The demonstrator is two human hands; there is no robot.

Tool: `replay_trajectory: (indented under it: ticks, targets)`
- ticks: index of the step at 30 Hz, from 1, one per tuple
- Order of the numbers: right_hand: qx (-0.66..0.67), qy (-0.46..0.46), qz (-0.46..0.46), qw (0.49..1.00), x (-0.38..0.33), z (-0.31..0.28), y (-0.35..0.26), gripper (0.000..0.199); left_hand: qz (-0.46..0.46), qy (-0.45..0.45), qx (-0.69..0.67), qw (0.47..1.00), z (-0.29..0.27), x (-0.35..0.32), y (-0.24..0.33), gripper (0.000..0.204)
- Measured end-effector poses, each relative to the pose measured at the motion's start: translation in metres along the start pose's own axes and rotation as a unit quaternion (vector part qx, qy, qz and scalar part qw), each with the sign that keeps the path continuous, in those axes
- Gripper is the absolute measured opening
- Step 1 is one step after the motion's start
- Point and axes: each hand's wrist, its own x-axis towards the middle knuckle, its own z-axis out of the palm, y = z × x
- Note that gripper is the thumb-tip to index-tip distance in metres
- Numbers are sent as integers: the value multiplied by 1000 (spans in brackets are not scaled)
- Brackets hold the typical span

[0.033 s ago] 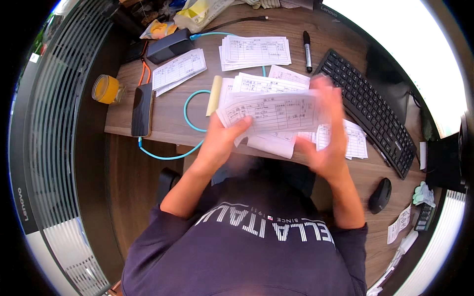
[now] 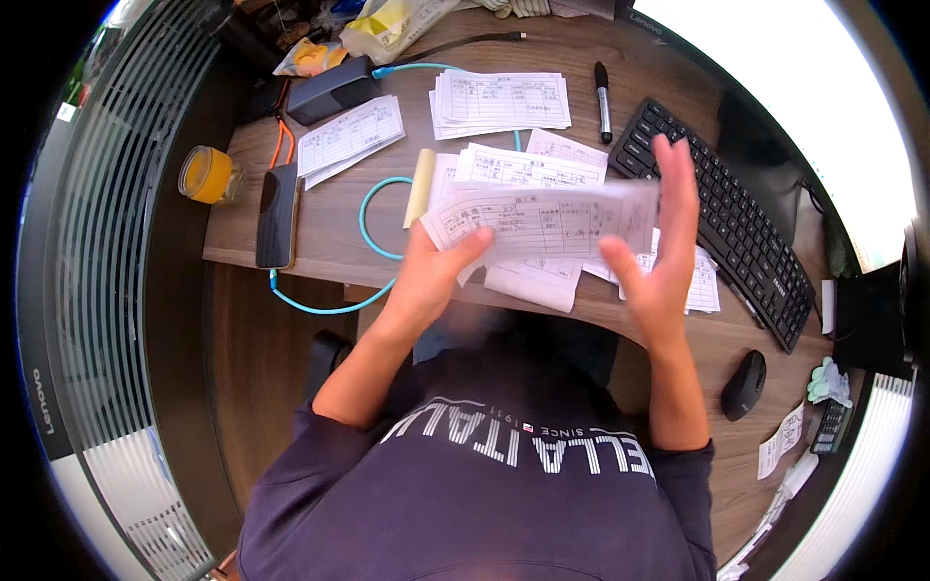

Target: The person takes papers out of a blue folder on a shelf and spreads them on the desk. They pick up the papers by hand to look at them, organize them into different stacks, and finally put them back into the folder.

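At picture centre, your left hand (image 2: 436, 276) pinches a white printed paper form (image 2: 542, 221); at 3 o'clock, your right hand (image 2: 659, 242) fingers spread wide behind its edge.

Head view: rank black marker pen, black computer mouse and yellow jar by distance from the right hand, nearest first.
From the right hand:
1. Black computer mouse, on the desk at lower right.
2. Black marker pen, at the far edge, beside the keyboard.
3. Yellow jar, at the desk's far left corner.

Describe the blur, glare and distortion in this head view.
Head view: the right hand and the slip held in the left hand are smeared by motion; the window at upper right is blown out to white; the fisheye bends the desk edge and keyboard, with black corners around the round image.
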Motion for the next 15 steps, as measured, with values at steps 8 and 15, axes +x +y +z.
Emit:
replay_trajectory:
  ticks: [8,15]
  targets:
    - [166,-134,282,935,5,-11,41,32,173,-113,233,950,-9,32,0,32]
    - [165,-88,291,938,-4,6,48,36,150,-119,233,954,-12,38,-6,27]
